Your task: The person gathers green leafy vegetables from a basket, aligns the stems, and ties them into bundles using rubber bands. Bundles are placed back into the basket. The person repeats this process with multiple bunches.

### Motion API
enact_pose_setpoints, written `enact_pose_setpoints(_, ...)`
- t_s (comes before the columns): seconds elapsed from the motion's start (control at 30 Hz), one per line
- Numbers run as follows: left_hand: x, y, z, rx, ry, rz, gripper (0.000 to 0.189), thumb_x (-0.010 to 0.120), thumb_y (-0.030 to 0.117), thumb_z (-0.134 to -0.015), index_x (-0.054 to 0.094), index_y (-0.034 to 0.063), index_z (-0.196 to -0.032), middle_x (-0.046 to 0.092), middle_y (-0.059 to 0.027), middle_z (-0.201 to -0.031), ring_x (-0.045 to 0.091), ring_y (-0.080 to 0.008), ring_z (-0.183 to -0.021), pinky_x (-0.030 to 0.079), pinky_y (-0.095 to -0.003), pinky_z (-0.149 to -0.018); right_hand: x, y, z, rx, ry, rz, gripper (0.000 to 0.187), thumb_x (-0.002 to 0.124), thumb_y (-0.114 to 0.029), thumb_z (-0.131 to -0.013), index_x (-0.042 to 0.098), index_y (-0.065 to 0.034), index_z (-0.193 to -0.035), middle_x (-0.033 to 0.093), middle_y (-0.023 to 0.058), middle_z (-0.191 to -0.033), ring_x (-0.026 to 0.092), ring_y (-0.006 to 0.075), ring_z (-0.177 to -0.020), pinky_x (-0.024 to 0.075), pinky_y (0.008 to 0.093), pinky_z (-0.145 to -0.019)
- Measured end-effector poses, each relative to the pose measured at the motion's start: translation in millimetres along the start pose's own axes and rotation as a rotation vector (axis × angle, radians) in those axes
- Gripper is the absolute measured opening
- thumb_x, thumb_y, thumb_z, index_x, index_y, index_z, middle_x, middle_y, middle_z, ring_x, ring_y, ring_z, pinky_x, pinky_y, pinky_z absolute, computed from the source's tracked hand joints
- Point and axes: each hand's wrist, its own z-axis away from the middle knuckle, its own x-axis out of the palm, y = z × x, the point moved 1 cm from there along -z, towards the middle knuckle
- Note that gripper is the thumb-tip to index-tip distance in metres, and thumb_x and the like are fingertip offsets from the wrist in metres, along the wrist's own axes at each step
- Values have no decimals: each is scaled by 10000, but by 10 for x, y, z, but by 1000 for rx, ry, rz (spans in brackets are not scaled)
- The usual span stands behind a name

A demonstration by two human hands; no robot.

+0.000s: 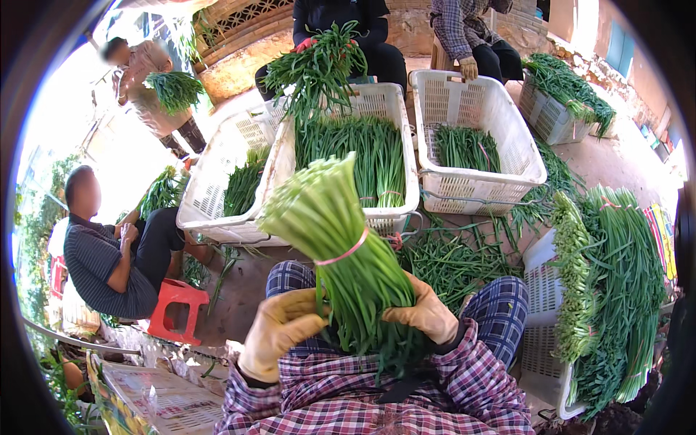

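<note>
A thick bundle of green garlic chives (pixel 353 283) stands tilted over my lap, its pale cut stem ends up and its dark leaf tips hanging down. A pink band (pixel 343 251) circles it below the stem ends. My right hand (pixel 427 312), in a yellowish work glove, grips the leafy part from the right, thumb in front. At the bundle's left edge is my gloved left hand (pixel 283 331), thumb and fingers near the outer leaves. Whether it pinches a leaf is hidden.
White plastic crates (pixel 459 187) with chives stand ahead; another crate (pixel 541 326), heaped with bundles, is at my right. Loose leaves (pixel 457 261) cover the ground. Co-workers sit opposite and at left near a red stool (pixel 176 310); one person (pixel 147 89) stands holding chives.
</note>
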Motion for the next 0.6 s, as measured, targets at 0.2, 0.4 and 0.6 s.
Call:
enact_pose_setpoints(0.2, -488, 162, -365, 578, 330, -101, 835, 703, 425, -966, 313, 19, -1582, 576, -153, -1388, 644, -169, -1105, 507, -282, -918, -283, 144, 103, 10, -107, -201, 646, 699, 113, -814, 545, -44, -1422, 689, 59, -1225, 655, 163, -1050, 536, 340, -943)
enact_pose_setpoints(0.4, -92, 187, -814, 479, -246, 139, 1296, 828, 702, -701, 244, -30, -1597, 387, -203, -1599, 395, -311, -1467, 298, -438, -1208, -239, 174, 54, -58, -244, -219, 664, 820, 11, -823, 544, -37, -1425, 680, 67, -1303, 657, 188, -1153, 530, 366, -1006)
enact_pose_setpoints(0.6, 287, 226, -841, 377, -354, 191, 917, 871, 400, -749, 486, 5, -1481, 586, -102, -1437, 540, -221, -1313, 391, -385, -1139, -376, 152, 19, -35, -307, -154, 736, 849, -47, -833, 491, -22, -1475, 663, 62, -1331, 637, 159, -1151, 534, 350, -986)
